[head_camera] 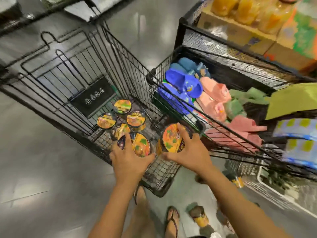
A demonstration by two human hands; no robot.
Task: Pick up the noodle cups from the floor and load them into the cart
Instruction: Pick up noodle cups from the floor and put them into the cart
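Both of my hands are over the near end of a black wire cart [72, 69]. My left hand [127, 157] grips a noodle cup [139, 146] with an orange and green lid, low inside the basket. My right hand [187, 148] grips a second noodle cup [172, 139], tilted, by the cart's right wall. Several more noodle cups [122, 104] lie on the cart's floor beyond my hands. A noodle cup [199, 216] lies on its side on the floor near my feet, and another cup [238, 182] shows under the right-hand rack.
A wire bin [171, 66] full of blue, pink and green slippers presses close on the cart's right side. Boxes with yellow bottles [248, 12] stand behind it. My sandalled feet [172, 219] stand on grey polished floor [34, 160], which stretches away to the left.
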